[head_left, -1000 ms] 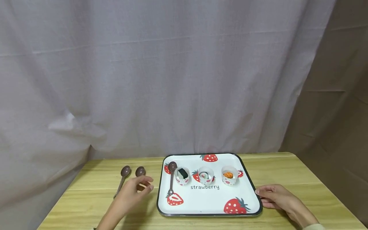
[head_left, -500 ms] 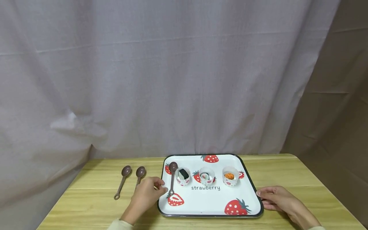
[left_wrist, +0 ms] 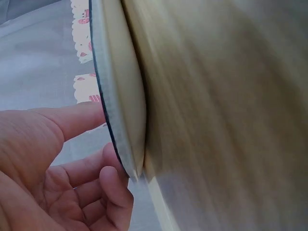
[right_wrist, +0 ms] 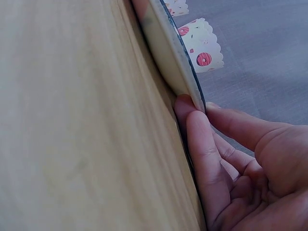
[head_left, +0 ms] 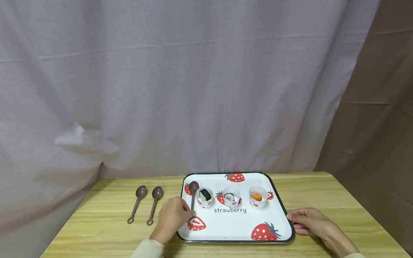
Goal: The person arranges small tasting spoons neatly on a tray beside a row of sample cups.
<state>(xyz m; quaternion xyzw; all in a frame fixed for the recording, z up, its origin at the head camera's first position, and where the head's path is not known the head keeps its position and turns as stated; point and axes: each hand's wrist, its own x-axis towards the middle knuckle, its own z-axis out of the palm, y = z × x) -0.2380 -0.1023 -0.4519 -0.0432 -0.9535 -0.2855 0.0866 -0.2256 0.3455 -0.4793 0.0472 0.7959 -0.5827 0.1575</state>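
Note:
A white tray (head_left: 232, 225) with strawberry prints and a black rim lies on the wooden table. My right hand (head_left: 311, 222) holds its right edge, with the thumb (right_wrist: 245, 126) at the rim and fingertips tucked under it. My left hand (head_left: 174, 216) reaches over the left edge, fingertips right at the lower end of a brown spoon (head_left: 194, 186) on the tray. Those fingertips hide the handle's end; whether they pinch it, I cannot tell. In the left wrist view the rim covers the tips of the thumb (left_wrist: 79, 118) and forefinger.
Three patterned paper cups stand in a row on the tray: one (head_left: 204, 203) with a black-and-white piece, one (head_left: 231, 204) with a sushi roll piece, one (head_left: 258, 204) with an orange piece. Two brown spoons (head_left: 137, 204) (head_left: 155, 206) lie left of it. A grey curtain (head_left: 206, 89) hangs behind.
My left hand has moved right, from beside the two table spoons across the tray's left edge to the handle of the spoon there. My right hand has stayed at the tray's right edge.

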